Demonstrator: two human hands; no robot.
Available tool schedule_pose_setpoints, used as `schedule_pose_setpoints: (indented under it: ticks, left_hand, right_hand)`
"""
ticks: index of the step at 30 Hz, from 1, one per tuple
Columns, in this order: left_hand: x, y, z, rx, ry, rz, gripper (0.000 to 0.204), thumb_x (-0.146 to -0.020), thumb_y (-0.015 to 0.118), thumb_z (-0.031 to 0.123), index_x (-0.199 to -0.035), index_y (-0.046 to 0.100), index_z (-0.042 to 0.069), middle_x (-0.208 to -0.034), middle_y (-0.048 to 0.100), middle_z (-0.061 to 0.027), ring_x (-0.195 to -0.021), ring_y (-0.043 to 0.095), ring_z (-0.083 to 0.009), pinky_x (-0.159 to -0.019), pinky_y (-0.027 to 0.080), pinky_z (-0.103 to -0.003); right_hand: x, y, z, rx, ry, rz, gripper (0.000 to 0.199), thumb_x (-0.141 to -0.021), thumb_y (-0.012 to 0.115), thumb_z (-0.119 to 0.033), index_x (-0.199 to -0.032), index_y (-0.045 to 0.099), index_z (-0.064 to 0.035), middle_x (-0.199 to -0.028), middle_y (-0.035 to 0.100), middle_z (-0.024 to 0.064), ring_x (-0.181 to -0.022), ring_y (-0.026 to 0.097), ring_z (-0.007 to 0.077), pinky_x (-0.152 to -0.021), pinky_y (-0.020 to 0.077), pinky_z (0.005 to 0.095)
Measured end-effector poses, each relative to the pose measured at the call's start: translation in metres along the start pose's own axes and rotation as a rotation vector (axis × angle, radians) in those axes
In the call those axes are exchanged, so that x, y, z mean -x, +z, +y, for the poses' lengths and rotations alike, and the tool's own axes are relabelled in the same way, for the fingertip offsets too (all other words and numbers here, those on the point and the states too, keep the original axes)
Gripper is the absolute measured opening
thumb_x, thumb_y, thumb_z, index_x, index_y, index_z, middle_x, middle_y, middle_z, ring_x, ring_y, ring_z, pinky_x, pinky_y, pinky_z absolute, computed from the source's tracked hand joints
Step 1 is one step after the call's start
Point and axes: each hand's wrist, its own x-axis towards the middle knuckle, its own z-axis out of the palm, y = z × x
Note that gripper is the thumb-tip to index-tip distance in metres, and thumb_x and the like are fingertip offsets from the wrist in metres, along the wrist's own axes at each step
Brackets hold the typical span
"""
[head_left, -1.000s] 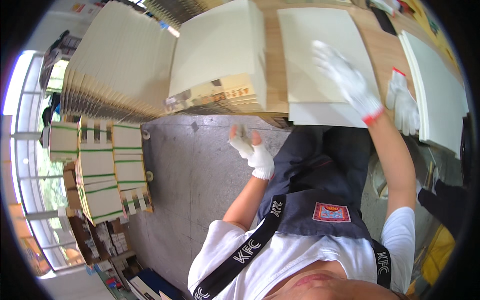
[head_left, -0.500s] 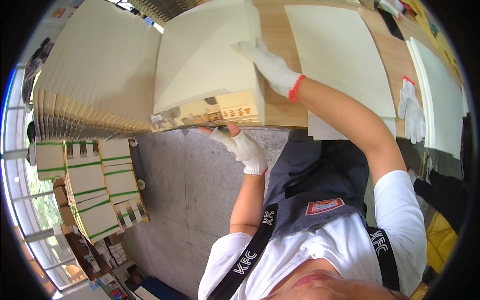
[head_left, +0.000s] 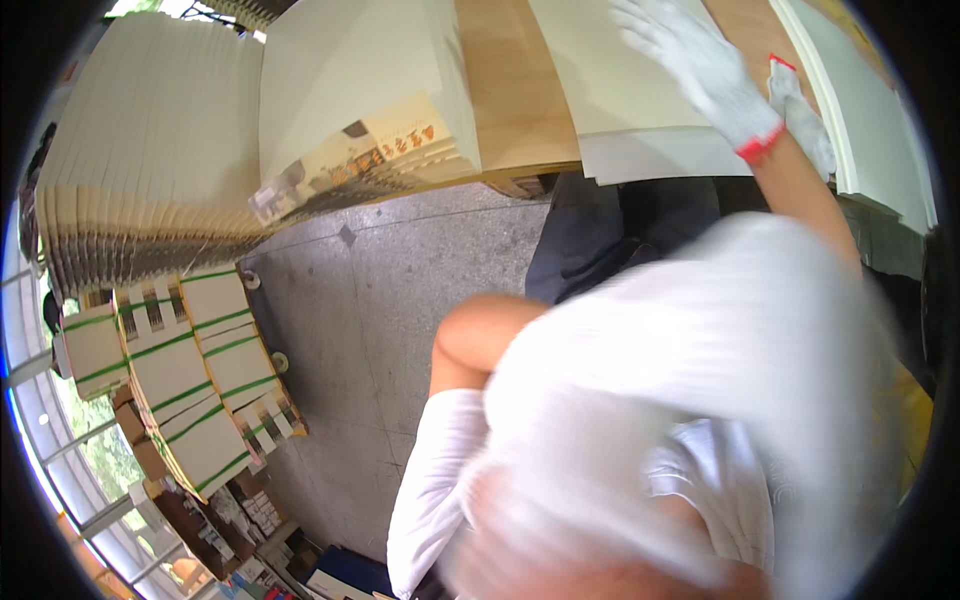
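Note:
Close to the camera, my left hand [head_left: 660, 330] is a large white blur in its knitted glove. Its fingers are smeared, and it covers much of my chest and apron. Out over a pile of large white sheets [head_left: 590, 80] on the table, my right hand [head_left: 700, 75] has its gloved fingers stretched out, with nothing seen in it. Whether it touches the sheets I cannot tell. A spare white glove with a red cuff [head_left: 800, 115] lies just right of that hand. To the left sits a stack of large sheets [head_left: 360, 70] with a printed front edge, touched by neither hand.
A long row of leaning sheets [head_left: 150, 120] fills the table's left end. Another white stack [head_left: 870, 110] stands at the far right. Bare wooden tabletop [head_left: 515, 80] shows between piles. Strapped bundles with green bands [head_left: 190, 370] stand on the grey floor [head_left: 340, 340], lower left.
My left hand has left the printed stack's front edge and risen close to the camera. My right hand has moved right, off that stack, to over the white sheets. The view has shifted too.

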Motion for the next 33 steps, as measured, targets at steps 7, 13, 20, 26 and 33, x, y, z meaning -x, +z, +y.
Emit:
schedule_pose_setpoints:
  ticks: [7,13,20,26,33]
  left_hand:
    - [-0.053,0.101,-0.015,0.408,0.155,-0.093,0.019,-0.096,0.056,0.025,-0.106,0.066,0.013,-0.097,0.066,-0.0118,-0.088,0.062,-0.0302,-0.073,0.051,-0.039]
    - [-0.051,0.067,-0.009,0.131,-0.098,-0.218,0.018,-0.086,0.065,0.02,-0.102,0.072,0.014,-0.098,0.069,-0.009,-0.094,0.063,-0.0308,-0.078,0.052,-0.041]
    - [0.083,-0.103,-0.092,-1.526,-0.818,0.38,0.067,-0.077,0.083,0.033,-0.13,0.054,0.005,-0.125,0.06,-0.0174,-0.121,0.052,-0.0377,-0.1,0.046,-0.046]
    - [0.116,-0.119,-0.103,-1.509,-0.829,0.282,0.051,-0.075,0.084,0.032,-0.113,0.066,0.002,-0.14,0.055,-0.0171,-0.131,0.048,-0.0363,-0.107,0.042,-0.044]
    - [0.118,-0.12,-0.098,-1.539,-0.821,0.214,0.043,-0.076,0.082,0.03,-0.105,0.066,0.002,-0.144,0.052,-0.0143,-0.133,0.046,-0.0361,-0.108,0.041,-0.043]
  right_hand:
    - [0.103,-0.018,-0.048,0.272,0.019,0.276,0.052,-0.107,0.039,-0.032,-0.149,0.042,-0.0003,-0.154,0.045,0.0088,-0.137,0.047,0.0209,-0.114,0.0341,0.0357]
    - [0.14,-0.062,-0.063,1.192,-0.252,0.427,0.038,-0.102,0.051,-0.027,-0.134,0.057,-0.0073,-0.138,0.058,0.0117,-0.122,0.058,0.0247,-0.102,0.0446,0.0355]
    - [0.171,-0.083,-0.052,1.604,-0.03,0.542,0.044,-0.087,0.073,-0.035,-0.125,0.058,-0.0171,-0.131,0.061,0.0121,-0.117,0.059,0.0327,-0.098,0.0463,0.0427]
    - [0.164,-0.083,-0.018,1.758,0.156,0.503,0.075,-0.082,0.071,-0.059,-0.138,0.052,-0.0132,-0.151,0.043,0.0103,-0.139,0.04,0.0303,-0.114,0.0344,0.0438]
    - [0.166,-0.087,-0.003,1.76,0.135,0.523,0.084,-0.08,0.069,-0.066,-0.144,0.049,-0.0148,-0.158,0.036,0.0091,-0.144,0.032,0.0332,-0.119,0.0263,0.047]
